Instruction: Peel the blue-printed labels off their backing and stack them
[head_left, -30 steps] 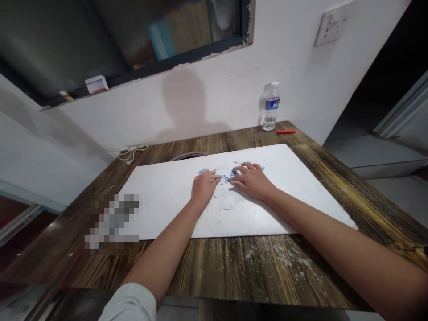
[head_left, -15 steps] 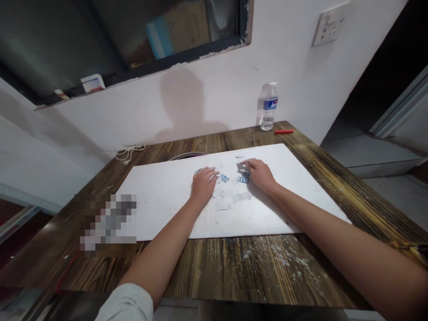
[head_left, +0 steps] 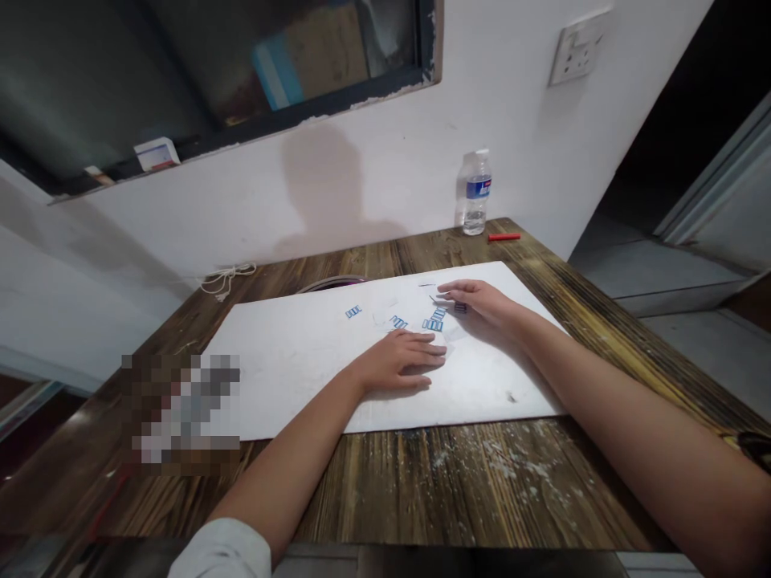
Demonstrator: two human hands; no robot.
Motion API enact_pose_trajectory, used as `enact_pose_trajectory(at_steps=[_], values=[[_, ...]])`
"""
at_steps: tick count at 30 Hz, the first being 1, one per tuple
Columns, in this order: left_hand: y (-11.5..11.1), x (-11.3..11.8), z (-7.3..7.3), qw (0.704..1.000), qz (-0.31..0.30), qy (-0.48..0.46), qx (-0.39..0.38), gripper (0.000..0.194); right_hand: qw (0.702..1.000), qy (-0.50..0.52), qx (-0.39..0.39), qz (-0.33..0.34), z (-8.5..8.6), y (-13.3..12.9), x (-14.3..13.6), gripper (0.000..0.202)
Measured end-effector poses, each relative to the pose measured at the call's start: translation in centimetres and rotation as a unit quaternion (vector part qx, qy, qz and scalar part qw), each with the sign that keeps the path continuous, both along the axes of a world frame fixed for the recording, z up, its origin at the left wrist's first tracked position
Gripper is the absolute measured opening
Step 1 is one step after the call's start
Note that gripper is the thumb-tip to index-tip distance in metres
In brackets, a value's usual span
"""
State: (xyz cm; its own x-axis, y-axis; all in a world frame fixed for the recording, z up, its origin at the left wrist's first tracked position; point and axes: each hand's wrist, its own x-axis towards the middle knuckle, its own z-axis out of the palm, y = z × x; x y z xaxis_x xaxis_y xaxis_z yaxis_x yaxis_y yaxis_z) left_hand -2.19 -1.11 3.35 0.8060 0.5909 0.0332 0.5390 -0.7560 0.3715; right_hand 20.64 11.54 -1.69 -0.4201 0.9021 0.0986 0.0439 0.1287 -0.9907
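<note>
**Flat handling, partial view**

Worktop (head_left: 385,490) carries the white board (head_left: 289,357), which lies beneath both hands. Left hand (head_left: 398,363): palm down, fingers spread, no grip seen. Right hand (head_left: 482,302): fingers lightly bent; cannot tell whether they pinch anything. Blue-marked slips (head_left: 432,325) lie just beyond the left fingers, on the near side of the right ones; lone slip (head_left: 353,311) sits well left of both.

Judgement: slips look thin; best slid flat under one fingertip, neighbours steadied by the left.

Obscured: anything under the left palm; dark-marked slip (head_left: 461,307), partly covered by the right hand; pale slips (head_left: 385,303), too faint to count.
</note>
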Motion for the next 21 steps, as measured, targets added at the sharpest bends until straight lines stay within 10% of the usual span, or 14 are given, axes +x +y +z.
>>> enact_pose_trajectory(at_steps=[8,21], values=[[0.4,0.0,-0.8,0.991,0.118,0.01,0.056,0.051,0.959,-0.134,0.166,-0.184,0.0,0.0,-0.1,0.027],[0.6,-0.1,-1.0,0.983,0.144,-0.011,0.109,0.031,0.869,-0.362,0.336,0.016,1.0,-1.4,0.1,0.052]])
